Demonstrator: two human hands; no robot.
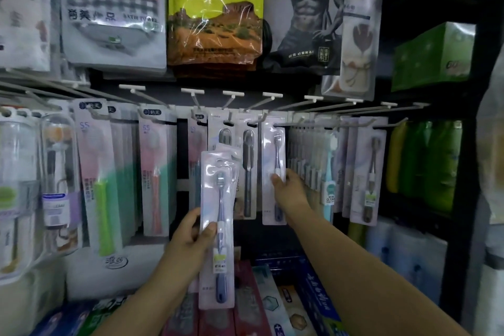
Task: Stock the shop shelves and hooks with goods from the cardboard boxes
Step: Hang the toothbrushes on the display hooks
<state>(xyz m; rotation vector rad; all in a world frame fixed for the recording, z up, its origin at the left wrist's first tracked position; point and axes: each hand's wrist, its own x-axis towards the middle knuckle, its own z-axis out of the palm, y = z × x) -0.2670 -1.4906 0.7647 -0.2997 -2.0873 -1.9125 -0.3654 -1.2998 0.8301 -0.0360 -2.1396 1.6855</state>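
Two hands: both raised before a wall of white wire display hooks [313,124] hung with carded toothbrushes.
Left grip: the left hand [195,237] is clamped on a small fanned stack of clear blister packs, each with a blue-handled toothbrush [218,229]; thumb across the front card, fingers behind.
Stack position: upright, its top edge above the left grip, overlapping the lower part of the hanging grey toothbrush packs [246,169].
Right grip: the right hand [289,188] pinches the side edge of a hanging clear blister pack with a dark blue toothbrush [274,172], thumb on the front.
Hanging pack: its top hole sits on a hook, above the right grip; the card hangs straight.
Right of the right grip: a dense row of pastel toothbrush cards [313,161], then green bottles [425,163].
Above both grips: bagged bath towels, one in a yellow-green pouch [215,8].
Below the grips: flat boxes of toothpaste [272,305] on the shelf.
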